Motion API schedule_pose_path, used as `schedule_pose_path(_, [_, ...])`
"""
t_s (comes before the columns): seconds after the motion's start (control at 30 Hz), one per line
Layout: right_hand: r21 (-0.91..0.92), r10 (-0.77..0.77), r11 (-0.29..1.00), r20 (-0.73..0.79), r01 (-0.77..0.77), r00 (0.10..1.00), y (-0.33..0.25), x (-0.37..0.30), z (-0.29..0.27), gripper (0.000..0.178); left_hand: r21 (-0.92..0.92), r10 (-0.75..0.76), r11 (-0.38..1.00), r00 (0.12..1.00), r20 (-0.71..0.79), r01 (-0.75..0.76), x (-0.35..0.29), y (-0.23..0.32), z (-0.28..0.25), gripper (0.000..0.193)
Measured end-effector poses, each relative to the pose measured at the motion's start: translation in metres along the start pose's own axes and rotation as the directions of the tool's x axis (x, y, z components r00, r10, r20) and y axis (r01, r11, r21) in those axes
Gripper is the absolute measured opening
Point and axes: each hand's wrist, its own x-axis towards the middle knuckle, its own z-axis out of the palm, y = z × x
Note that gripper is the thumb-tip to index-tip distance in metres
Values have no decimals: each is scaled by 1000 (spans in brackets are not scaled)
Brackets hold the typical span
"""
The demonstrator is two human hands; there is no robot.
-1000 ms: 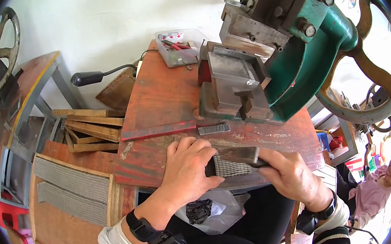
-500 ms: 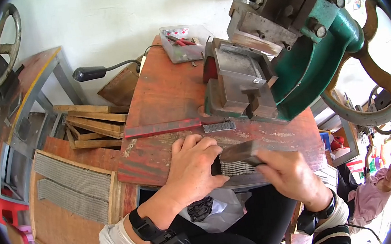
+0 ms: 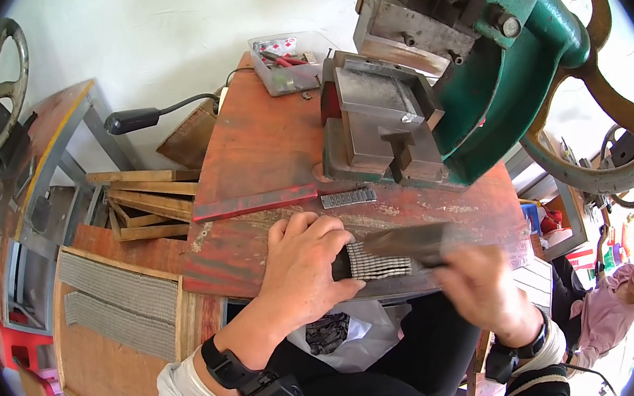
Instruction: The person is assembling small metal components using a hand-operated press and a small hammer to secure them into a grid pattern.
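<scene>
At the front edge of the red-brown bench, my left hand (image 3: 299, 265) spans a dark block (image 3: 341, 266) between thumb and forefinger. Against that block lie several rows of small grey metal pieces (image 3: 381, 267). My right hand (image 3: 481, 285), smeared by motion, is closed round one end of a dark flat bar (image 3: 406, 241), which is held just over the back part of the rows. Behind my hands, a short ridged metal strip (image 3: 349, 198) rests on the bench, beside a long red bar (image 3: 256, 203).
A green hand press (image 3: 510, 127) with a steel die block (image 3: 387, 125) stands at the back right. A clear plastic box (image 3: 289, 77) holds red-handled pliers. To the left lies a wooden tray (image 3: 121, 338) of grey metal strips. Someone in pink (image 3: 607, 310) is at far right.
My right hand and the dark bar have shifted a little rightward, showing more of the metal rows. My left hand stays on the dark block. The whole view has shifted slightly.
</scene>
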Motion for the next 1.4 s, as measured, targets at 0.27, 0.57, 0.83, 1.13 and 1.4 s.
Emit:
schedule_pose_path(0.27, [133,67,990,-153,-47,986,-1,-4,-6,36,13,-1,1000,1000,4,1,-3,-2,0,58])
schedule_pose_path(0.57, [-51,62,997,26,-61,998,7,-8,17,41,20,36,999,999,-33,-35,0,1,-1,58])
schedule_pose_path(0.83, [8,1,1000,-133,0,991,0,-12,6,42,47,42,998,998,-43,-40,-1,2,1,58])
schedule_pose_path(1.13, [-154,12,988,-7,-13,1000,-8,-12,2,44,45,11,999,1000,-8,-10,-2,4,-1,59])
schedule_pose_path(1.4, [-113,22,993,-19,-24,1000,-6,-19,9,46,37,11,999,1000,1,-11,-1,0,1,57])
